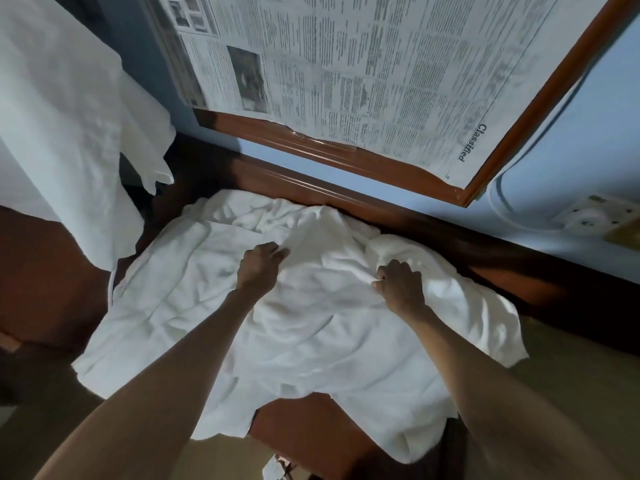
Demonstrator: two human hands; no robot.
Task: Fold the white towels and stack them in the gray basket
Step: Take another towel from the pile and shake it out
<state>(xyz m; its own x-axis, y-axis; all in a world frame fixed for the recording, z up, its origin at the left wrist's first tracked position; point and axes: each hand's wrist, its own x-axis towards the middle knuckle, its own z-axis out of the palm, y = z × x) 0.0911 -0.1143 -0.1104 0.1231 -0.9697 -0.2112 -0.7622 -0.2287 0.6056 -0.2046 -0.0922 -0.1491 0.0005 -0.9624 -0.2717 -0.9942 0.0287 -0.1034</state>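
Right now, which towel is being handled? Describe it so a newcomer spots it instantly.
Find the newspaper-covered window in its brown wooden frame on the blue wall. Directly below it, a crumpled white towel lies spread over a brown wooden surface. Unlike the white cloth hanging at upper left, this one is laid out, gripped by the left hand and right hand.

Home room: newspaper-covered window (311,147), wall socket (595,216).
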